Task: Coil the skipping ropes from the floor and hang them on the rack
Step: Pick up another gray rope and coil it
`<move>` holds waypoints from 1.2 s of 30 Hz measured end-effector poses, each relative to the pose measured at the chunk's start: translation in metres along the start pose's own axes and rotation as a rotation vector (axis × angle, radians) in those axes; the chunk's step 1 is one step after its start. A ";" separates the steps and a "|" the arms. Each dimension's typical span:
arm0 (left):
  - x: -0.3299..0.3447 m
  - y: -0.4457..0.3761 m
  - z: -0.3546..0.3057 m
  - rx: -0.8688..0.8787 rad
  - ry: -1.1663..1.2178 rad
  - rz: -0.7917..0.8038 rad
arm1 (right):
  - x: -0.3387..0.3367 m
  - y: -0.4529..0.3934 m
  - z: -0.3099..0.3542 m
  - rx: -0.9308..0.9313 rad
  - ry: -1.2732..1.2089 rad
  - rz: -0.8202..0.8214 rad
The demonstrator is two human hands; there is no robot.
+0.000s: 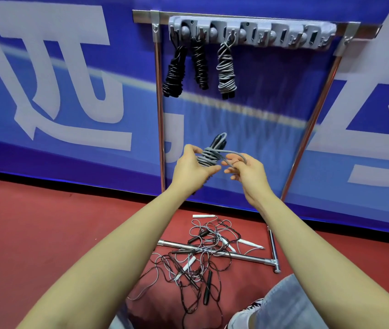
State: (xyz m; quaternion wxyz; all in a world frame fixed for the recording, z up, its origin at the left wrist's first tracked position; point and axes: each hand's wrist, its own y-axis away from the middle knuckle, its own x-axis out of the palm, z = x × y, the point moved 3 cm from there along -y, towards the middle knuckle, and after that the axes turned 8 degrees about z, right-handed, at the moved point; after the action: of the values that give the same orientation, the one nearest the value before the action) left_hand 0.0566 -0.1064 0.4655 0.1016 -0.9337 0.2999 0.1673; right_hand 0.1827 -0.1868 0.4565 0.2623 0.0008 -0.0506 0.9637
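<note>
Grey rope bundle (208, 157) sits in your left hand (192, 168); right hand (245, 170) fingers pinch its loose end at 3 o'clock. Slack there could unwind the wraps.

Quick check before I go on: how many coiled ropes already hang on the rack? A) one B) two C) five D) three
D: two black coils and one grey coil hang from the rack; a fourth grey bundle is in the hands.
</note>
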 end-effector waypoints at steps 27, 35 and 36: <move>0.021 0.006 0.004 0.180 -0.322 -0.216 | 0.021 0.002 0.008 -0.048 0.039 0.134; 0.007 -0.004 0.002 -0.005 -0.099 0.009 | 0.016 0.001 0.007 -0.065 0.202 0.209; 0.008 -0.004 0.004 -0.022 -0.060 0.044 | 0.014 0.000 0.008 -0.086 0.218 0.204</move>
State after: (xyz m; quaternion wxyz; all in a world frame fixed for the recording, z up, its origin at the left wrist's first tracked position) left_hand 0.0638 -0.1063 0.4598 0.0965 -0.9225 0.3154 0.2007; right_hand 0.1701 -0.1801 0.4645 0.1669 -0.1199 -0.0627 0.9766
